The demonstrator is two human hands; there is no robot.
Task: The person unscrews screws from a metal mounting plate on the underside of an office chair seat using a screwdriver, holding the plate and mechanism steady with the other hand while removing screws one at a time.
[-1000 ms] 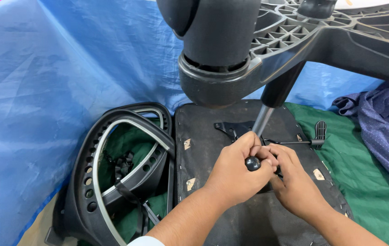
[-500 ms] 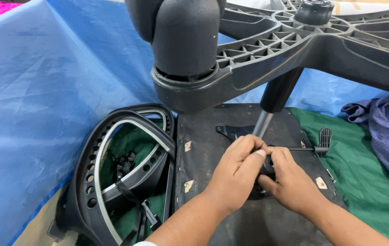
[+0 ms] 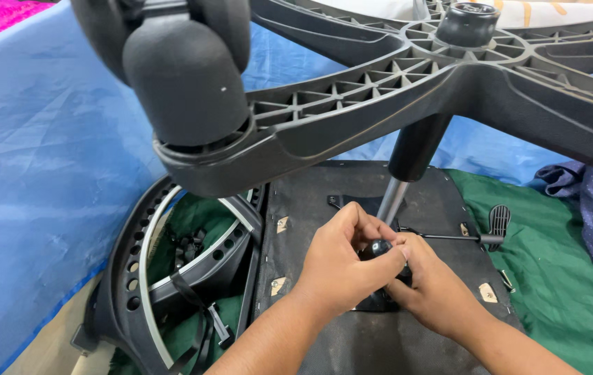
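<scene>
At the upper left of the frame one caster wheel (image 3: 185, 76) points up, since the five-spoke chair base (image 3: 407, 76) stands inverted on its gas cylinder (image 3: 407, 163); at lower left one curved chair back frame (image 3: 171, 278) lies flat beside the upturned seat underside (image 3: 331, 208); at centre the left hand (image 3: 341, 260) and right hand (image 3: 432, 292), two in all, close their fingers together round one black knob (image 3: 380, 247), steadying it; to the right, one lever paddle (image 3: 498, 221) rests over the green cloth (image 3: 560, 278)
</scene>
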